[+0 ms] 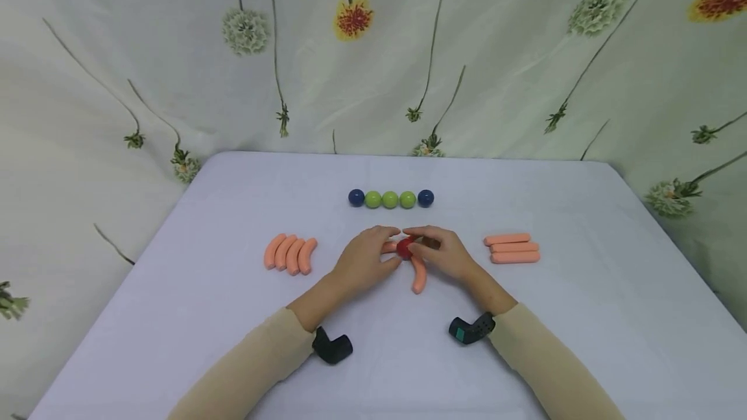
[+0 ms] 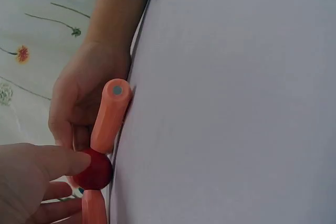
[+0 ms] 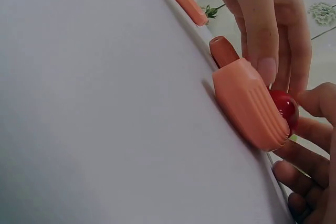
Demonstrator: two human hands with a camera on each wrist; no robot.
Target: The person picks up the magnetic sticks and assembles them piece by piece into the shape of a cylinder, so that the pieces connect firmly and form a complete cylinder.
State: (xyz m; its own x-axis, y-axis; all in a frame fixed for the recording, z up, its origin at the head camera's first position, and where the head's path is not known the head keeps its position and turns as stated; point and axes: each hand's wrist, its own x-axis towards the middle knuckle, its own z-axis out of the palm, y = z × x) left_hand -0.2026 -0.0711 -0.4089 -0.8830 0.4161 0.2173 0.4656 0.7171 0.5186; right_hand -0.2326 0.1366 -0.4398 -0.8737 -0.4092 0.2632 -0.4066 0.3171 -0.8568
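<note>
A glossy red ball (image 1: 404,249) lies between both hands at mid-table. Curved orange rods meet it: one (image 1: 419,275) points toward me, another (image 1: 389,247) reaches left, and orange shows under the right fingers. In the left wrist view, the near rod (image 2: 111,114) has a grey disc in its end. My left hand (image 1: 364,256) arches around the left rod with gaps on either side, its thumb tip at the ball (image 2: 97,174). My right hand (image 1: 446,251) pinches the ball with its thumb in front and fingers behind, partly hiding it.
Several curved orange rods (image 1: 290,254) lie side by side at left. Three straight orange rods (image 1: 513,248) lie at right. Farther back stands a row of three green balls (image 1: 390,199) with a blue ball (image 1: 356,198) at each end. A flowered cloth (image 1: 496,50) hangs behind the white table.
</note>
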